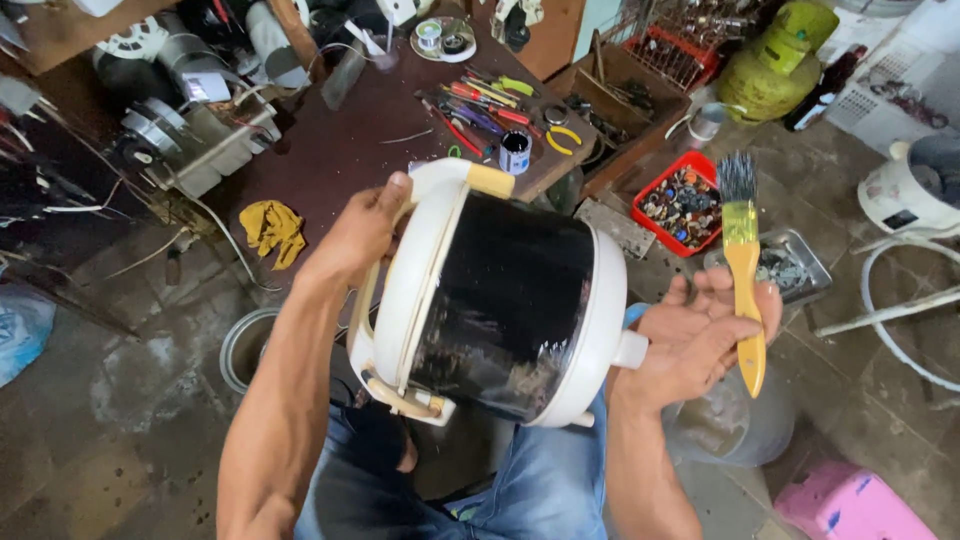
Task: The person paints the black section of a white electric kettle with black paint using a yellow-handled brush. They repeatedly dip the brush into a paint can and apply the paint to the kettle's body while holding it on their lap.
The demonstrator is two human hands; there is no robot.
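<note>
Cooker body: a round white cooker shell (500,300) with a glossy black side lies tipped over on its side, held in the air above the person's lap, in jeans.
Left hand: the left hand (365,225) is clamped on the upper white rim, thumb over the edge, and takes most of the weight.
Right hand: the right hand (700,335) props the shell's lower edge beside a small white knob; the fingers are loosely curled, pinning a paintbrush (742,260) across the palm.
Brush: yellow handle, dark bristles pointing up, clear of the shell.
Step in hand: it looks like a pause between strokes, with the black coat turned to the light and checked. The sheen suggests it is wet, though I cannot be sure.
Next move calls for: keeping fingers on the white parts only, off the black, and a firm left-hand grip so the brush hand can come free.
Paint tin: a small tin (514,152) stands on the counter (340,150), near a scatter of hand tools (480,105).
Nearby: a red tray of small parts (683,200) sits on the floor.
</note>
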